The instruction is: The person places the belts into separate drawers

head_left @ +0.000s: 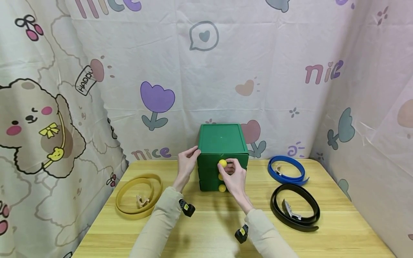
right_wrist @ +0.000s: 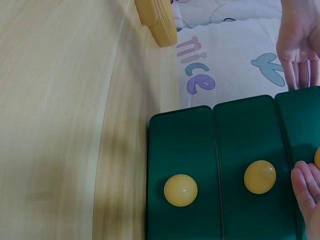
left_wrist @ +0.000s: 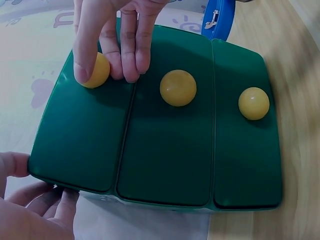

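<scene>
Green 3-drawer cabinet (head_left: 222,138) stands at the back-ctr of the wood worktop (head_left: 206,229), close to the printed cloth (head_left: 226,71); drawer fronts face the person, 1 round yellow knob on ea. R hand (head_left: 235,177) is narrow: thumb & fingers pinch the top knob (head_left: 223,163), other fingers in front of the top/mid drawer fronts. Mid knob (left_wrist: 178,88) & bottom knob (head_left: 222,188) are free of both hands, roughly in line below. L hand (head_left: 186,165) holds the cabinet's top L front corner, thumb on 1 side of the edge, fingertips round on the other, per L wrist view. 3 coiled belts lie on the worktop, apart from the cabinet: yellow belt (head_left: 135,215) on the L w/ a gold-tone buckle (head_left: 142,201); blue belt (head_left: 288,180) at back R, its metal buckle (head_left: 278,170) inside the coil; black belt (head_left: 292,223) just in front of the blue one, w/ a silver buckle (head_left: 291,211). Both forearms in lt. beige sleeves (head_left: 158,224), a small blk camera (head_left: 187,208) at ea. wrist.
</scene>
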`<state>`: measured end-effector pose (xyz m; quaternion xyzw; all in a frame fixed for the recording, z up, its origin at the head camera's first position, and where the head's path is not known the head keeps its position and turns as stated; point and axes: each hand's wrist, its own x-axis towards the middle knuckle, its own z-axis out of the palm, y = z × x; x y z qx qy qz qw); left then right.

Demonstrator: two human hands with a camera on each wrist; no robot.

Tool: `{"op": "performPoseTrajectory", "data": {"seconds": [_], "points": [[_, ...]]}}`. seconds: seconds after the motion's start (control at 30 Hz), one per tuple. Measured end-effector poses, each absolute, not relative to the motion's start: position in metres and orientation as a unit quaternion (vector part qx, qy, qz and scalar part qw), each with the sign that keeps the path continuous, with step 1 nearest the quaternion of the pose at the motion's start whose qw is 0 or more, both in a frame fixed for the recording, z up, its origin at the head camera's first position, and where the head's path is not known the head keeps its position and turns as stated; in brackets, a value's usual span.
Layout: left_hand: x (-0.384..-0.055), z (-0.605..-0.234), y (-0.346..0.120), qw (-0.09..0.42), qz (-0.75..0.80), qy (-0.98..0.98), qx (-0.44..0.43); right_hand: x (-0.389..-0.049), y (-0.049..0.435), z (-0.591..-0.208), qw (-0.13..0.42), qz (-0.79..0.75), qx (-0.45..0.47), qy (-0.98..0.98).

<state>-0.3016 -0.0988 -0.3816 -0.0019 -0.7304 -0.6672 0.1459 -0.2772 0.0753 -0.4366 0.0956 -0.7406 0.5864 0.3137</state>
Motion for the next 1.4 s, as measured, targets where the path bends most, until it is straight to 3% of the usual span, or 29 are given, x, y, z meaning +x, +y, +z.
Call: {"op": "performPoseTrajectory", "data": {"seconds": [0.33,0.7,1.4], "points": [[-0.302,-0.38,-0.1,0.143,-0.67,-0.728,-0.002,-0.272,0.074,-0.434,0.306,0.578,0.082,-0.752],[-0.301,-0.38,-0.102,0.134,-0.67,-0.73,-0.007,-0.241,0.074,-0.406,0.297,0.579,0.113,-0.751],[-0.302,-0.38,-0.105,0.119,-0.673,-0.73,-0.012,-0.244,0.082,-0.425,0.303,0.586,0.149,-0.736]]}}
